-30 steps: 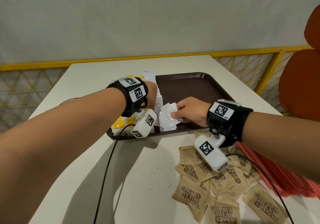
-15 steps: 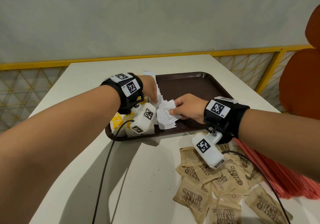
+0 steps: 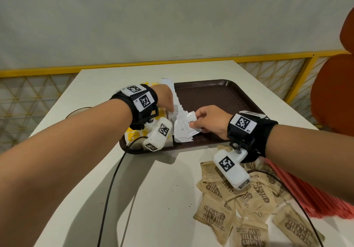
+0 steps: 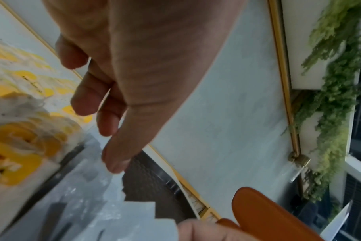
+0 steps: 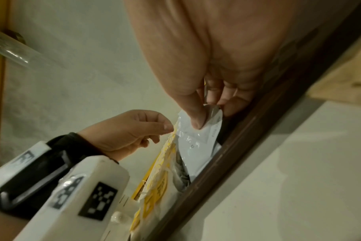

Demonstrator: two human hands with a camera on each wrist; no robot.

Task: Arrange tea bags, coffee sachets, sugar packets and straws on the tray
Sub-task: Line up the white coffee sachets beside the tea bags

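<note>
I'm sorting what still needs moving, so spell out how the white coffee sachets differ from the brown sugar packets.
The coffee sachets are glossy white and lie on the tray; the sugar packets are matte brown paper, loose on the table. The right hand pinches a coffee sachet and the left hand touches the row; no hand touches the sugar packets. Both are small flat printed packets.

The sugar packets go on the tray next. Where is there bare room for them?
The tray's right and far part is bare, bordered by the row of coffee sachets on its left. The left end is crowded with yellow tea bags, sachets and both hands: left hand, right hand.
</note>
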